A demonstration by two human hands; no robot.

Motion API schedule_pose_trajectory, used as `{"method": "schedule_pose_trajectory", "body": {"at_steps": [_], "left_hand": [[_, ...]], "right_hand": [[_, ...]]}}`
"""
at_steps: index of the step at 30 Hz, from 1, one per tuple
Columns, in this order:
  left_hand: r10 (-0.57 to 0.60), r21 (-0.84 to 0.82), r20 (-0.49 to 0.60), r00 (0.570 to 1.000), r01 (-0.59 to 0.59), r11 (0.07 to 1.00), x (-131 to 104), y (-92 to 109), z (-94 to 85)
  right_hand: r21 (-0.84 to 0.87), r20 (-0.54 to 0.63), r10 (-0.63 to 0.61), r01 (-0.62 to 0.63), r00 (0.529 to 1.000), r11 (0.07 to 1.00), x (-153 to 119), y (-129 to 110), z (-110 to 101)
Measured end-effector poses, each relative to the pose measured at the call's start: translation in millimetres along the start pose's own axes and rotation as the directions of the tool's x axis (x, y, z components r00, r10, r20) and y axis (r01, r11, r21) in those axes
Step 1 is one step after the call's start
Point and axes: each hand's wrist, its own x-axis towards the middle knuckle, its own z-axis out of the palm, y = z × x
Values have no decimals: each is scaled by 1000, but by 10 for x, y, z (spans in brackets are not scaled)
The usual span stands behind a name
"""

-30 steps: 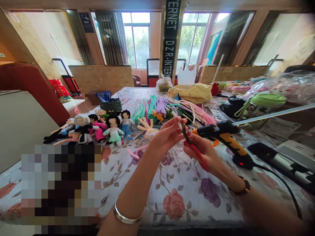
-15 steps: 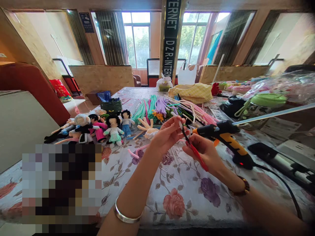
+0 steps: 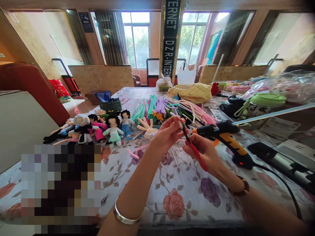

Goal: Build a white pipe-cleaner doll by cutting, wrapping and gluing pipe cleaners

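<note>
My right hand (image 3: 203, 149) is closed around the red handles of a pair of scissors (image 3: 199, 157), whose dark blades point up and left. The blade tips reach the fingers of my left hand (image 3: 168, 132), which pinch a small white piece (image 3: 180, 124). Just what the blades touch is too small to make out. Right of my hands lies a black and yellow glue gun (image 3: 225, 134) with a clear glue stick in its back and a red light on its grip.
Small dolls (image 3: 113, 131) stand in a group at the left, before a dark green basket (image 3: 110, 105). Bundles of coloured pipe cleaners (image 3: 161, 106) lie behind my hands. A yellow bag (image 3: 190, 92) is farther back. A black cable (image 3: 283, 180) runs along the right.
The scissor blades look slightly more spread at the white piece. Both hands keep nearly the same place and hold.
</note>
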Motion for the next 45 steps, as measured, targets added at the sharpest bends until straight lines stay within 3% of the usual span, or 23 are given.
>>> {"method": "schedule_pose_trajectory", "body": {"at_steps": [6, 14, 45], "left_hand": [[-5, 20, -46, 999, 6, 1000, 3, 9, 17], [4, 30, -32, 999, -3, 1000, 11, -2, 2], [0, 31, -56, 998, 2, 1000, 8, -25, 24]], "right_hand": [[-45, -12, -4, 3, 1000, 999, 5, 7, -16], [-43, 23, -11, 12, 1000, 999, 16, -6, -27], [-72, -16, -1, -1, 1000, 997, 16, -14, -12]]}}
